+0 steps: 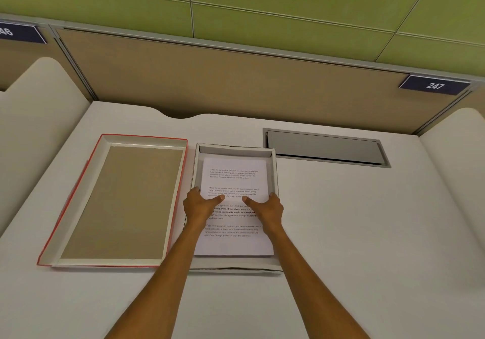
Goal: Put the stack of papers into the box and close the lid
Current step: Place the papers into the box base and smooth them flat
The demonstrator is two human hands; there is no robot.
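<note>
A stack of white printed papers lies inside the open white box at the middle of the desk. My left hand grips the stack's left edge, thumb on top of the page. My right hand grips the right edge the same way. Both hands sit within the box walls, about halfway along the stack. The lid, red outside with a brown inner face, lies upside down on the desk, directly left of the box and touching it.
A grey metal cable hatch is set into the white desk behind and right of the box. A tan partition with a "247" plate stands behind. Curved white dividers rise on both sides.
</note>
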